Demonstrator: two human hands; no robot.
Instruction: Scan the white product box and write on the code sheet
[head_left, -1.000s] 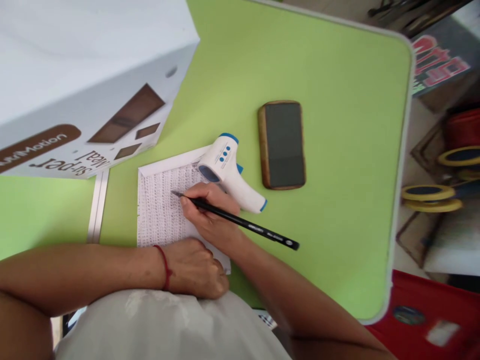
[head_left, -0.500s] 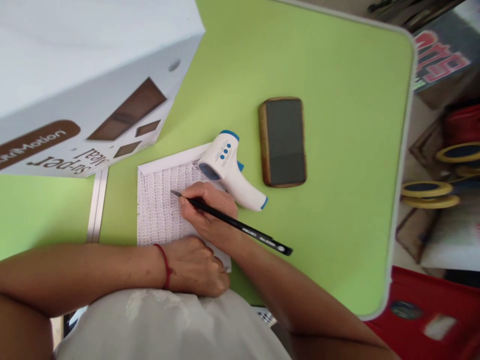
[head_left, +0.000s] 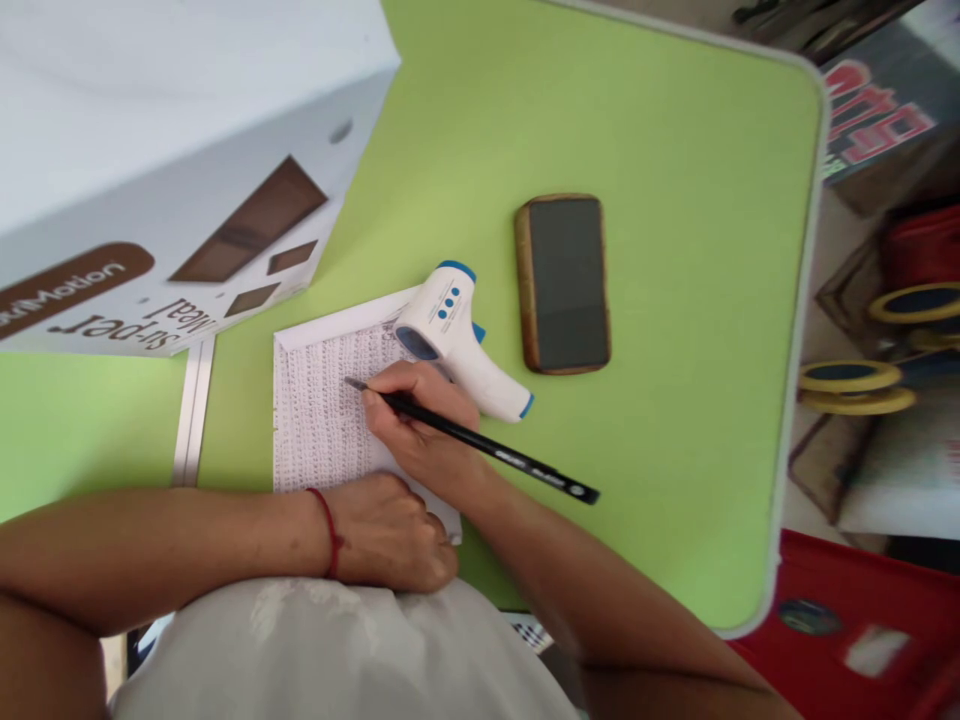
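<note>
In my right hand is a slim black pen, pinched near its tip. The tip touches or hovers just over a sheet of paper covered in dense rows of handwriting. Curled into a fist, my left hand rests across the paper's near edge, close to my body; a red string is round that wrist. Just beyond my right hand, a white and blue infrared thermometer lies on the paper's far right part. A phone in a brown case lies screen up to the right.
A large white box with printed brown pictures stands at the left on the green table. A metal seam crosses the tabletop. Beyond the table's right edge are yellow-rimmed rolls and a red plastic surface.
The pen's rear end has swung slightly right and up, and my right hand has shifted a little to the right. My left hand stays in place.
</note>
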